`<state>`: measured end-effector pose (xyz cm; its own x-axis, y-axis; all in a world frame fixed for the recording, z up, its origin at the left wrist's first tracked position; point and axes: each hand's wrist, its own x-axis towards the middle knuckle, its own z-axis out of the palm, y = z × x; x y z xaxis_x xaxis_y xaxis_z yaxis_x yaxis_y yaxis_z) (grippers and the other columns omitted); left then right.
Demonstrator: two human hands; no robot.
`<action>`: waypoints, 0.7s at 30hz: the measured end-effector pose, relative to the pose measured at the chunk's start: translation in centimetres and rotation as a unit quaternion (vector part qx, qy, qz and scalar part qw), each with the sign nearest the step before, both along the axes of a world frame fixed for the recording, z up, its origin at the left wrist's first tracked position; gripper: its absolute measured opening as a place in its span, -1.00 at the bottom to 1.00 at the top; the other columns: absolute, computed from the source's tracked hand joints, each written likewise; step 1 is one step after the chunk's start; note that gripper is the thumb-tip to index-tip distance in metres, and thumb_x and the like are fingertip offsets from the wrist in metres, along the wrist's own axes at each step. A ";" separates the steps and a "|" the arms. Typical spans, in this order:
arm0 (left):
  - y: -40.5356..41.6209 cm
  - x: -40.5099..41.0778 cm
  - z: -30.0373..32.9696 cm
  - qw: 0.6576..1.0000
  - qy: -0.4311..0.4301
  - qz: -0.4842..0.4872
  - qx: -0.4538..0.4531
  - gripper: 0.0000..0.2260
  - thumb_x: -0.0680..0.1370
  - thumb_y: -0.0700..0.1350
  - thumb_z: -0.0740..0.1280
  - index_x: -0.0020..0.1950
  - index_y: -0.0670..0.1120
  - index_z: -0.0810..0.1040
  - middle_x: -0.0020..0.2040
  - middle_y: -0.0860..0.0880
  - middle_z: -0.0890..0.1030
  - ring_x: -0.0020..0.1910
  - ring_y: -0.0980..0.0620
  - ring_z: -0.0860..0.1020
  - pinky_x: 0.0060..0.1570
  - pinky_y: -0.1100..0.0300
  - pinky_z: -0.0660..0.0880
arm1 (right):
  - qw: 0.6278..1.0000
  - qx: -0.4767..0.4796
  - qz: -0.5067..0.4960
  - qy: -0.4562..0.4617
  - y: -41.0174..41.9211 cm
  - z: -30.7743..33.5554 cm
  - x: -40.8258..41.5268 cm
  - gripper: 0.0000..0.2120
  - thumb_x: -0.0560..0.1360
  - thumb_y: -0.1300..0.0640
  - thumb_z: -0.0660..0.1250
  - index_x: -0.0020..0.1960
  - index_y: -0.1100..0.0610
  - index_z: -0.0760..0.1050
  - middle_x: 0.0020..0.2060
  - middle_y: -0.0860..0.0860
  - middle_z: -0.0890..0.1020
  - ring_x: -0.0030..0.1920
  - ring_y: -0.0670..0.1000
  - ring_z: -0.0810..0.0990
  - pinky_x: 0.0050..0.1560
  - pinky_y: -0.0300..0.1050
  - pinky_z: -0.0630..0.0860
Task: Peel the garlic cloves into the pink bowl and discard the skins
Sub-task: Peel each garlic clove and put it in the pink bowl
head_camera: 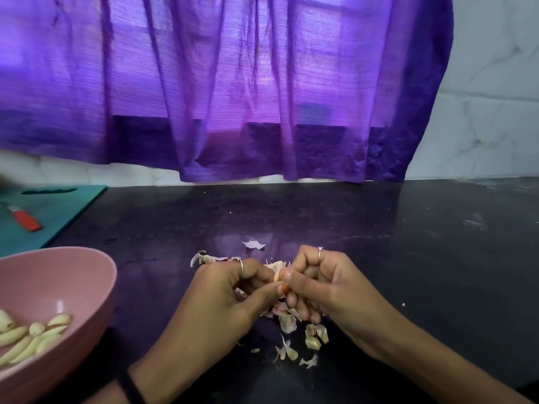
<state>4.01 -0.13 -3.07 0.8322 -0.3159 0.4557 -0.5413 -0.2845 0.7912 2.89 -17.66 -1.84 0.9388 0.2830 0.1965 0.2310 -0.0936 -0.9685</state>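
My left hand and my right hand meet above the dark counter, and both pinch one garlic clove between their fingertips; papery skin sticks up from it. Most of the clove is hidden by my fingers. Loose garlic skins lie scattered on the counter under and behind my hands. The pink bowl stands at the lower left and holds several peeled cloves.
A teal cutting board lies at the far left with an orange-handled knife on it. A purple curtain hangs over the back wall. The black countertop stretches to the right.
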 end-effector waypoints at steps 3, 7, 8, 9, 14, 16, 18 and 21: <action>-0.1 -0.3 0.2 1.000 -0.002 0.005 -0.024 -0.87 0.37 0.09 0.40 -0.22 0.06 0.65 -0.36 -0.01 0.65 -0.34 -0.07 0.62 -0.30 0.04 0.54 | 1.000 0.018 -0.004 0.005 0.1 0.0 -0.2 -0.82 0.53 0.16 0.32 -0.25 0.14 0.54 -0.43 0.10 0.56 -0.50 -0.04 0.44 -0.52 -0.29 0.33; -0.2 -0.2 0.5 0.998 -0.021 0.044 -0.040 -0.77 0.27 0.15 0.41 -0.29 0.01 0.66 -0.41 0.02 0.63 -0.41 0.03 0.61 -0.41 0.27 0.49 | 1.000 0.027 0.001 0.004 0.1 -0.2 -0.4 -0.80 0.55 0.08 0.28 -0.20 0.12 0.55 -0.39 0.10 0.57 -0.47 -0.03 0.45 -0.51 -0.28 0.36; -0.2 -0.1 0.5 0.997 -0.031 0.055 -0.041 -0.78 0.26 0.14 0.43 -0.25 0.02 0.65 -0.40 0.07 0.63 -0.42 0.10 0.60 -0.39 0.34 0.47 | 1.000 0.024 0.002 0.007 0.1 -0.1 -0.5 -0.80 0.54 0.06 0.27 -0.18 0.14 0.54 -0.39 0.10 0.57 -0.47 -0.03 0.46 -0.50 -0.28 0.37; 0.0 -0.1 0.6 0.997 -0.045 0.061 -0.036 -0.77 0.28 0.14 0.47 -0.19 0.05 0.65 -0.36 0.11 0.63 -0.40 0.13 0.59 -0.37 0.37 0.47 | 1.000 0.022 0.004 0.011 0.3 -0.1 -0.6 -0.79 0.54 0.04 0.26 -0.16 0.15 0.53 -0.39 0.10 0.57 -0.46 -0.03 0.46 -0.50 -0.28 0.37; 0.1 -0.1 0.7 0.985 -0.155 0.069 0.015 -0.89 0.38 0.08 0.43 -0.11 0.17 0.65 -0.12 0.21 0.62 -0.23 0.18 0.60 -0.30 0.43 0.44 | 1.000 0.018 0.002 0.012 0.5 -0.2 -0.6 -0.79 0.57 0.03 0.23 -0.13 0.12 0.52 -0.38 0.08 0.56 -0.45 -0.02 0.47 -0.48 -0.26 0.37; 0.1 -0.1 0.7 0.981 -0.178 0.072 0.030 -0.87 0.43 0.12 0.36 -0.08 0.16 0.65 -0.11 0.21 0.61 -0.20 0.20 0.60 -0.24 0.41 0.44 | 1.000 0.018 -0.010 0.005 0.6 -0.2 -0.6 -0.80 0.57 0.05 0.23 -0.11 0.17 0.49 -0.39 0.07 0.55 -0.47 -0.03 0.45 -0.50 -0.27 0.36; -0.2 0.0 0.7 0.978 -0.193 0.073 0.030 -0.83 0.45 0.11 0.32 -0.04 0.14 0.65 -0.09 0.21 0.60 -0.17 0.22 0.59 -0.24 0.45 0.42 | 1.000 0.019 -0.011 0.003 0.6 -0.1 -0.6 -0.79 0.55 0.03 0.24 -0.13 0.17 0.47 -0.40 0.07 0.54 -0.49 -0.04 0.43 -0.51 -0.26 0.34; -0.6 0.0 0.8 0.981 -0.183 0.061 0.010 -0.85 0.46 0.06 0.34 -0.05 0.08 0.67 -0.10 0.20 0.60 -0.17 0.21 0.59 -0.26 0.48 0.42 | 1.000 0.020 -0.010 -0.002 0.6 0.1 -0.6 -0.78 0.52 -0.02 0.23 -0.20 0.08 0.49 -0.42 0.06 0.52 -0.51 -0.05 0.40 -0.53 -0.26 0.32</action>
<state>4.06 -0.76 -2.31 0.6457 -0.2360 0.7262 -0.7494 -0.3783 0.5434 2.29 -17.04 -1.77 0.9430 0.2568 0.2118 0.2338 -0.0584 -0.9705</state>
